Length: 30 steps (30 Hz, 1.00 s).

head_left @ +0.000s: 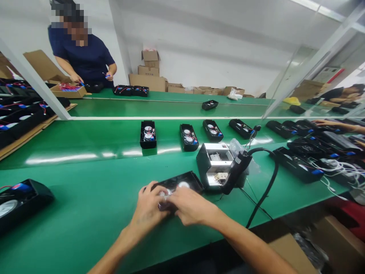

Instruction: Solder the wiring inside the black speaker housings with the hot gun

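On the green bench in front of me lies a black speaker housing (191,179), set at a slant, with round silver speaker drivers inside. My left hand (149,205) is closed around its left end, thumb and fingers bent over the rim. My right hand (192,205) reaches over the near side, its fingers pressed together close to the left fingertips. What these fingers pinch is hidden by the hand. Just right of the housing stands a silver and black bench machine (209,167), with a black-handled tool (236,171) on a thick cable resting at it.
Several similar housings stand in a row on the belt (94,140) behind. One more housing (25,201) lies at the left. At the right are stacked housings and white cables (333,167). Across the bench, a co-worker (82,57) handles parts beside a cardboard box (68,91).
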{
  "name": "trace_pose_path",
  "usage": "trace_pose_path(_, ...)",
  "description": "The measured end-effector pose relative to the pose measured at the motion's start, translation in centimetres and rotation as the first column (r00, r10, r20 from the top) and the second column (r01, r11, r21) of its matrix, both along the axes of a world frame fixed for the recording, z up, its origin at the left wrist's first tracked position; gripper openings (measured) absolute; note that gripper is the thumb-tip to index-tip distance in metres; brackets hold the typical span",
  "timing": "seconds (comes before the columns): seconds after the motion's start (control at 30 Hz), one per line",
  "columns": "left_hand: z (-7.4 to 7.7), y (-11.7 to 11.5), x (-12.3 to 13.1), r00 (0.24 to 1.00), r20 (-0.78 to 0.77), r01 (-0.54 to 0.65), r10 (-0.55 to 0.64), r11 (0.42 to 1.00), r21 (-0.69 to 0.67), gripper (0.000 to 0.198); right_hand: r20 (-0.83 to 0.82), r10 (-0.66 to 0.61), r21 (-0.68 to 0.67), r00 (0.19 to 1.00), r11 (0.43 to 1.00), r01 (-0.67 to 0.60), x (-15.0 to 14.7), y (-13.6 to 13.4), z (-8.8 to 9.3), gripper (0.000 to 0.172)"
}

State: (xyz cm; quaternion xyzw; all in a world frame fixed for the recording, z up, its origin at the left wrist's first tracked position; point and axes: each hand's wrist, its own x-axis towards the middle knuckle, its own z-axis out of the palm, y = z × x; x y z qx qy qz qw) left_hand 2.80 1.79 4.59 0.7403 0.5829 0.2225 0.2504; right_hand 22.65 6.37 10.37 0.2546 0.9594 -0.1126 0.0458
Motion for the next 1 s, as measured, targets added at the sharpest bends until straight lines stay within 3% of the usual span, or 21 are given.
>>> trace_pose_path(0.1, 2.2, 3.7, -1.8, 0.997, 0.063, 0.051, -0.040, 0.981, -0.190, 0.023, 0.036, -0.073, -0.104, 0.997, 0.992, 0.076, -1.6, 2.8, 1.5, 0.030)
trace_pose_path(0.23, 3.0, 6.9, -3.4, 0.994, 0.100, 0.061, -0.031, 0.951, -0.302, 0.037, 0.034, -0.097, -0.290, 0.995, 0.951, 0.102, -3.1, 6.0, 3.4, 0.025)
trace_pose_path(0.8, 3.7, 7.1, -3.4, 0.985, 0.172, 0.047, 0.034, 0.894, -0.445, 0.043, -0.085, -0.111, -0.346, 0.990, 0.935, 0.075, -3.0, 7.0, 2.3, 0.022)
trace_pose_path(1.0, 3.3, 7.6, -3.3, 0.979, 0.202, 0.087, 0.004, 0.894, -0.440, 0.044, -0.042, -0.172, -0.337, 0.984, 0.930, 0.148, -3.8, 7.3, 1.3, 0.018)
